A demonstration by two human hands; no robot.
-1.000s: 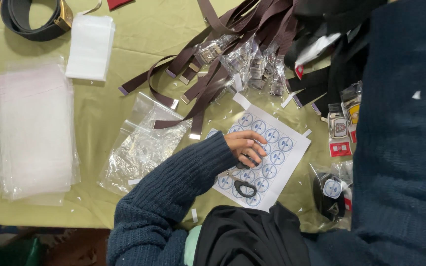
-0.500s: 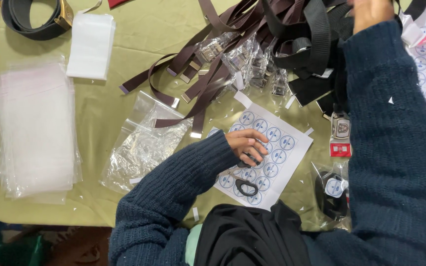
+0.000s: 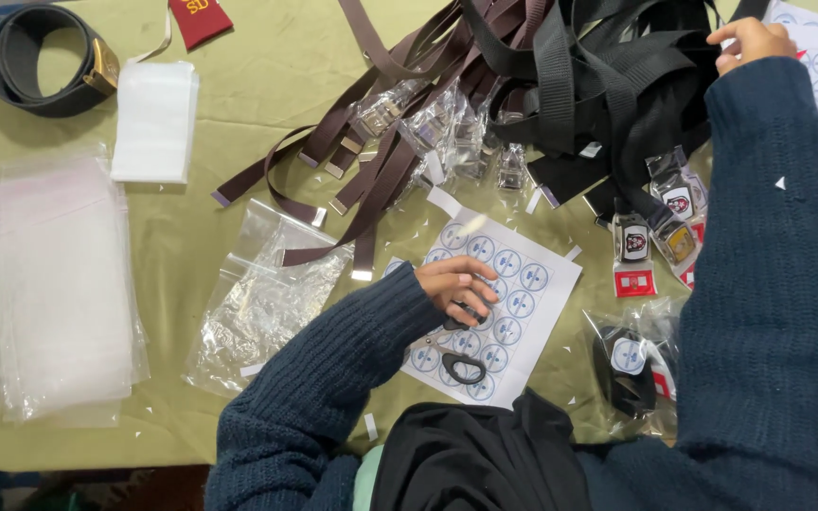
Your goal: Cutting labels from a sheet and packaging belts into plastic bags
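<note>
My left hand (image 3: 458, 289) rests curled on the sticker sheet (image 3: 523, 312), scissors (image 3: 456, 361) at six o'clock beneath; my right hand (image 3: 750, 40), loosely closed, holding nothing visible, reaches two o'clock; press flat while peeling.

**Lighting and Picture Quality: Head View**

Illumination is even and moderately bright, soft, apparently from overhead. Shadows are short and faint beneath the brown straps (image 3: 352, 161) and the coiled belt (image 3: 44, 59). Glare sits on the clear plastic bags (image 3: 267, 298) and the bag stack (image 3: 54, 284) at left. Focus holds centrally. The dark sweater sleeves lose detail. The left hand (image 3: 456, 289) shows slight softness.
</note>
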